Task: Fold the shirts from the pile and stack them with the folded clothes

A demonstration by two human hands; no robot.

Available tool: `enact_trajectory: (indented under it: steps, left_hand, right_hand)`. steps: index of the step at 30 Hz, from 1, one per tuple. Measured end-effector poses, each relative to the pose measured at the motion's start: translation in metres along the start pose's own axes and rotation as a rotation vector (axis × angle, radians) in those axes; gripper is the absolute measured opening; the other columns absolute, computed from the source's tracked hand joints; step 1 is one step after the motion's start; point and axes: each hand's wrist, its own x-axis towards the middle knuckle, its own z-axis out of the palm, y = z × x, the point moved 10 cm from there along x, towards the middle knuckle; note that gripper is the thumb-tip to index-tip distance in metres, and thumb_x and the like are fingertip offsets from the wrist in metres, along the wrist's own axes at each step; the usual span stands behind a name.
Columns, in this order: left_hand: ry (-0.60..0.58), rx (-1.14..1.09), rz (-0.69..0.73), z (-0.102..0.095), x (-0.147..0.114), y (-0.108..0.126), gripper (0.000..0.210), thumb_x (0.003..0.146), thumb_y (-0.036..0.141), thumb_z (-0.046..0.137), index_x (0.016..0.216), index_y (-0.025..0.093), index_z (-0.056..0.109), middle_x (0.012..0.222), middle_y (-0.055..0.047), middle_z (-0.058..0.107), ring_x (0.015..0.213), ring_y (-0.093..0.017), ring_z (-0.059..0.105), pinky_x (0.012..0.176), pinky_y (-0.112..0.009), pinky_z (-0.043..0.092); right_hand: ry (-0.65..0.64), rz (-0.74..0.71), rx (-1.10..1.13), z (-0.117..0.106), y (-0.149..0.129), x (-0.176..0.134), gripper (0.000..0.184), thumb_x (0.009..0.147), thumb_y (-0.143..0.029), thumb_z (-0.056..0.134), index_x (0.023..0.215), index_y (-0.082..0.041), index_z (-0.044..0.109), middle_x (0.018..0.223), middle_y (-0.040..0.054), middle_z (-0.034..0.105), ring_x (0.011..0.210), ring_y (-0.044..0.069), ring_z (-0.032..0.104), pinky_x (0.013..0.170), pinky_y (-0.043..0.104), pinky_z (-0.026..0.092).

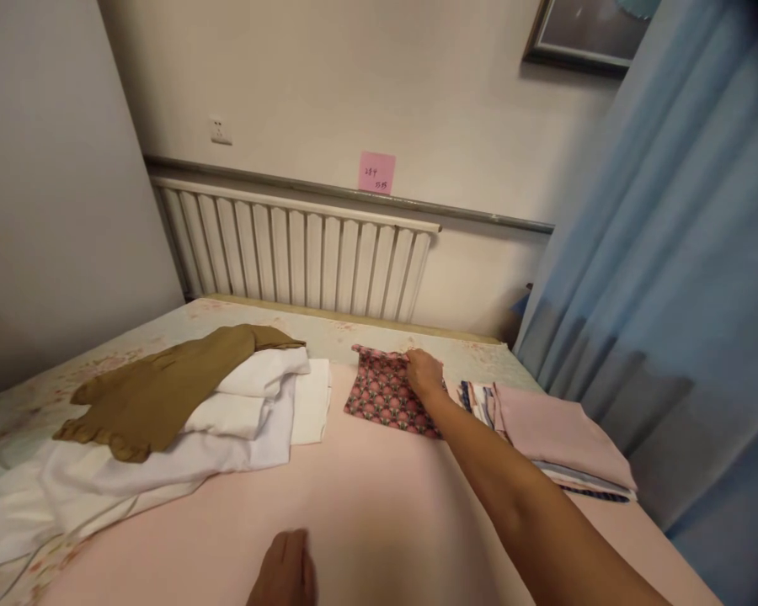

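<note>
A folded cloth (pixel 385 391) with a red and pink fan pattern lies flat at the middle of the pink bed cover. My right hand (pixel 424 374) is on its far right part, fingers closed over the far edge, with the forearm reaching in from the lower right. At the bottom of the view my left hand (pixel 284 568) hovers near the pink cover (pixel 366 505), apart from the cloth. Its fingers are curled together, slightly blurred, and nothing shows in them.
To the left lie a brown garment (pixel 183 387) and white garments (pixel 240 450) in a loose heap. A folded stack with a pink cloth (pixel 556 425) on top sits right. Beyond are a radiator (pixel 296 252) and a blue curtain (pixel 669 295).
</note>
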Motion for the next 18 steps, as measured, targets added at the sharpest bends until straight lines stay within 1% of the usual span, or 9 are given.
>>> enact_trajectory:
  steps: [2, 5, 8, 10, 12, 15, 16, 17, 18]
  left_hand:
    - [-0.003, 0.000, -0.006, 0.001, 0.000, -0.001, 0.021, 0.089, 0.028, 0.038, 0.100, 0.025, 0.055, 0.097, -0.007, 0.061, 0.094, -0.021, 0.060, 0.084, -0.034, 0.047]
    - [-0.002, 0.006, -0.015, 0.000, 0.000, -0.001, 0.020, 0.089, 0.029, 0.038, 0.099, 0.026, 0.055, 0.097, -0.007, 0.061, 0.095, -0.021, 0.059, 0.085, -0.033, 0.047]
    - [-0.019, 0.030, -0.026, -0.004, 0.000, 0.003, 0.022, 0.090, 0.028, 0.036, 0.100, 0.024, 0.055, 0.098, -0.007, 0.060, 0.095, -0.021, 0.059, 0.085, -0.033, 0.045]
    - [-0.045, 0.052, -0.033, -0.005, 0.001, 0.006, 0.023, 0.090, 0.025, 0.035, 0.101, 0.023, 0.054, 0.098, -0.007, 0.060, 0.095, -0.021, 0.058, 0.085, -0.033, 0.044]
    - [-0.077, 0.070, -0.048, -0.006, 0.001, 0.008, 0.022, 0.091, 0.024, 0.033, 0.098, 0.022, 0.054, 0.095, -0.007, 0.059, 0.091, -0.020, 0.057, 0.083, -0.033, 0.043]
    - [-0.123, 0.057, -0.054, -0.007, 0.003, 0.011, 0.022, 0.092, 0.023, 0.032, 0.091, 0.022, 0.054, 0.091, -0.005, 0.057, 0.086, -0.018, 0.056, 0.078, -0.031, 0.042]
    - [-0.133, 0.048, -0.057, -0.007, 0.003, 0.011, 0.022, 0.092, 0.023, 0.032, 0.090, 0.022, 0.054, 0.091, -0.004, 0.057, 0.086, -0.018, 0.056, 0.076, -0.030, 0.041]
    - [-0.136, 0.041, -0.056, -0.008, 0.003, 0.012, 0.021, 0.092, 0.023, 0.033, 0.090, 0.023, 0.054, 0.091, -0.004, 0.056, 0.086, -0.018, 0.056, 0.075, -0.029, 0.041]
    - [-0.133, 0.036, -0.054, -0.009, 0.004, 0.013, 0.021, 0.092, 0.023, 0.033, 0.091, 0.023, 0.054, 0.092, -0.003, 0.056, 0.087, -0.018, 0.056, 0.075, -0.029, 0.040]
  right_hand:
    - [0.031, -0.055, 0.003, -0.008, -0.011, -0.013, 0.028, 0.090, -0.014, 0.038, 0.101, -0.015, 0.064, 0.104, 0.0124, 0.063, 0.102, 0.022, 0.053, 0.086, 0.030, 0.033]
    - [0.052, -0.162, 0.013, -0.020, -0.028, -0.053, 0.025, 0.089, -0.015, 0.041, 0.097, -0.017, 0.064, 0.100, 0.0100, 0.064, 0.099, 0.022, 0.051, 0.086, 0.030, 0.032]
    - [0.068, -0.267, 0.028, -0.028, -0.042, -0.113, 0.024, 0.087, -0.015, 0.044, 0.096, -0.019, 0.065, 0.094, 0.0074, 0.064, 0.093, 0.021, 0.050, 0.083, 0.030, 0.032]
    - [0.106, -0.426, 0.079, -0.028, -0.059, -0.164, 0.024, 0.085, -0.013, 0.045, 0.097, -0.019, 0.065, 0.088, 0.0072, 0.063, 0.086, 0.021, 0.050, 0.077, 0.031, 0.033]
    - [0.128, -0.511, 0.134, -0.017, -0.070, -0.213, 0.020, 0.085, -0.016, 0.046, 0.092, -0.020, 0.064, 0.084, 0.0063, 0.062, 0.081, 0.020, 0.050, 0.073, 0.031, 0.034]
    - [0.076, -0.526, 0.170, 0.020, -0.078, -0.269, 0.010, 0.085, -0.021, 0.052, 0.081, -0.021, 0.061, 0.080, 0.0043, 0.062, 0.075, 0.019, 0.051, 0.069, 0.031, 0.036]
    - [0.054, -0.528, 0.166, 0.033, -0.080, -0.283, 0.007, 0.083, -0.022, 0.055, 0.078, -0.021, 0.060, 0.080, 0.0041, 0.063, 0.075, 0.019, 0.051, 0.071, 0.031, 0.038]
    - [0.027, -0.538, 0.153, 0.045, -0.083, -0.295, 0.004, 0.080, -0.024, 0.059, 0.079, -0.021, 0.061, 0.081, 0.0043, 0.064, 0.076, 0.020, 0.053, 0.075, 0.033, 0.040]
    - [0.004, -0.543, 0.139, 0.055, -0.084, -0.304, 0.009, 0.077, -0.026, 0.064, 0.083, -0.020, 0.062, 0.083, 0.0049, 0.065, 0.079, 0.021, 0.054, 0.081, 0.036, 0.041]
